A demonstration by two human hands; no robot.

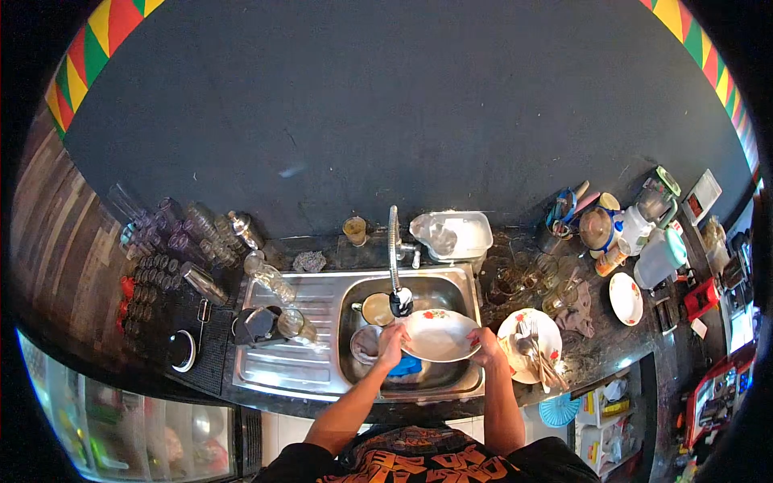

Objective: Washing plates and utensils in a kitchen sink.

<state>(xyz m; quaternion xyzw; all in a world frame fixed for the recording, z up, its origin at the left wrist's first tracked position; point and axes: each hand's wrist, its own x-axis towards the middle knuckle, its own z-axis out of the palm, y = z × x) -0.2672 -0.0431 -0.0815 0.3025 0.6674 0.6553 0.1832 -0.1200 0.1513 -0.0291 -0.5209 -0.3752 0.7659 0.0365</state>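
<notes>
An oval white plate with red flowers on its rim [439, 338] is held level over the sink basin. My left hand [392, 345] grips its left end and my right hand [486, 346] its right end. Just beyond the plate hangs the black-and-white head of a spring-neck faucet [400, 302]. Below, in the steel sink [441, 293], sit a mug [377, 309], a small bowl [365, 344] and a blue object [406, 366], partly hidden by the plate and my left hand.
Right of the sink, a flowered plate [536, 326] bears forks and spoons. Several glasses [531, 271] and another oval plate [625, 299] stand farther right. On the steel drainboard [272, 377] are a glass jar [296, 326] and a dark container [256, 326]. A plastic tub [465, 235] stands behind the faucet.
</notes>
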